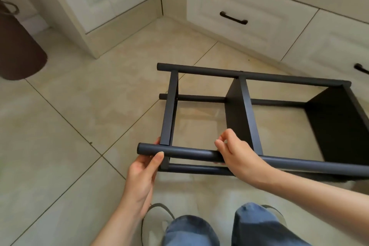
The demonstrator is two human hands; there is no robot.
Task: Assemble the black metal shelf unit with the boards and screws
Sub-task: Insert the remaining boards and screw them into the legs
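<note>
The black metal shelf unit point(249, 118) lies on its side on the tiled floor, with round tube legs running left to right. Two black boards show in it: a middle board point(237, 114) and an end board point(339, 126) at the right. A flat crossbar point(170, 106) joins the tubes at the left end. My left hand point(145, 168) grips the near upper tube point(191, 152) close to its left end. My right hand point(233, 152) grips the same tube further right, fingers curled over it. No loose screws are in sight.
White cabinet doors and drawers point(239, 16) with dark handles stand behind and to the right of the unit. A brown rounded container point(18, 46) sits at the far left. My shoes and jeans-clad knees point(199, 229) are at the bottom edge. Beige floor tiles point(69, 126) spread left.
</note>
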